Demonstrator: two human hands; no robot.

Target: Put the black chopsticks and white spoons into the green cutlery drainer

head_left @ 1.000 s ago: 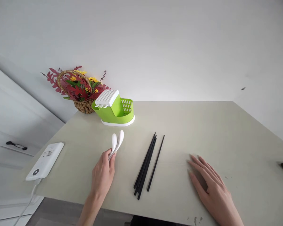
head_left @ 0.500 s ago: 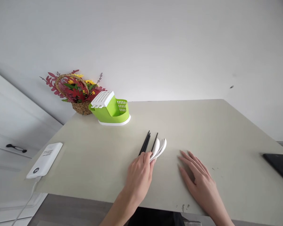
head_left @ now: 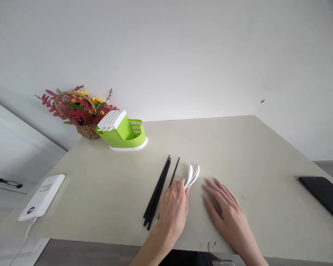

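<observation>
White spoons [head_left: 193, 176], nested close together, stick out from the fingers of my left hand [head_left: 173, 207], which is closed round their handles just over the table. Several black chopsticks [head_left: 157, 194] lie in a loose bundle to the left of that hand. One more black chopstick [head_left: 174, 171] lies apart from the bundle, partly hidden under my left hand. On the right, my right hand [head_left: 227, 210] rests palm down on the tabletop with its fingers stretched out, holding nothing.
A green and white cutlery holder [head_left: 122, 135] stands at the back left, before a wicker basket of flowers [head_left: 80, 114]. A white power bank [head_left: 43, 197] with a cable lies at the left edge. A black phone [head_left: 323, 195] lies at the right of the table [head_left: 224, 144].
My left hand has moved right with the spoons, away from the chopstick bundle, which now shows in full. My right hand stays flat on the table. The view has shifted slightly.
</observation>
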